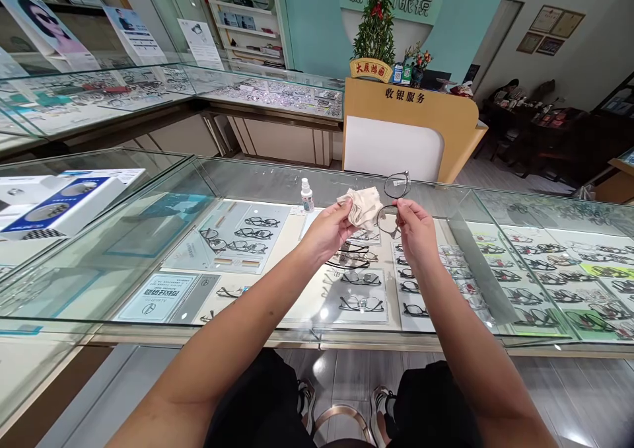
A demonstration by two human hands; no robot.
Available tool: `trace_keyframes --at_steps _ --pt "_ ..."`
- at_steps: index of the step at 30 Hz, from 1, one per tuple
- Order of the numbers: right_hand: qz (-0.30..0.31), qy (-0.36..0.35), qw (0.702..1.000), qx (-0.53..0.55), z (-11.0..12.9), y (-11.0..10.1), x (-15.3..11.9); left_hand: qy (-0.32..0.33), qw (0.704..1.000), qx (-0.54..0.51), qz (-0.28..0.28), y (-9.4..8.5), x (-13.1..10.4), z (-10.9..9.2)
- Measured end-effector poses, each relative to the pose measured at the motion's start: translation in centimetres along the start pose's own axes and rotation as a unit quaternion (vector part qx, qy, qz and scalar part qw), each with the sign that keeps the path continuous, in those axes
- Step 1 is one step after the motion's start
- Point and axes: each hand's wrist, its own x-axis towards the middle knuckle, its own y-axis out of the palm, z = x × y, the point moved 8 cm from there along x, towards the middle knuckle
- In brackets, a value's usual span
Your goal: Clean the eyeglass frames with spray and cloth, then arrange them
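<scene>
Low across the frame runs the near edge of the glass surface [247,182]; the far edge cuts through mid-frame, and the hands are up above the top, open air to either side. The nearest upright thing is a small white bottle [307,197], standing just left of the cream cloth [365,209]. And here come the fingers: the left hand [331,228] has its fingers pinched narrow on that crumpled cloth. The right hand [416,228] grips a pair of thin dark-rimmed glasses [388,221] near the middle, fingers closed on it, just right of centre, tipped so one lens sits above the other. The lower lens is right beside the cloth; whether they touch, I can't tell. Underneath, the display case [222,337] holds rows of spectacle frames [361,304], lower centre and on toward the right. Far left, a blue-and-white carton [64,207] lies on the glass, its contents hidden.
</scene>
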Motion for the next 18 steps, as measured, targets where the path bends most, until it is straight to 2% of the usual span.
trace_keyframes --at_steps 9,15,18 --pt "-0.003 0.033 0.999 0.035 0.0 0.4 -0.2 -0.009 0.991 0.056 0.124 1.8 -0.5 1.1" --pt "-0.020 0.031 0.998 0.058 0.1 -0.3 0.1 0.011 0.994 0.015 0.104 1.7 -0.6 0.0" --pt "-0.021 0.036 0.998 0.055 0.2 -0.4 0.1 0.001 0.994 0.012 0.112 1.9 -0.7 -0.1"
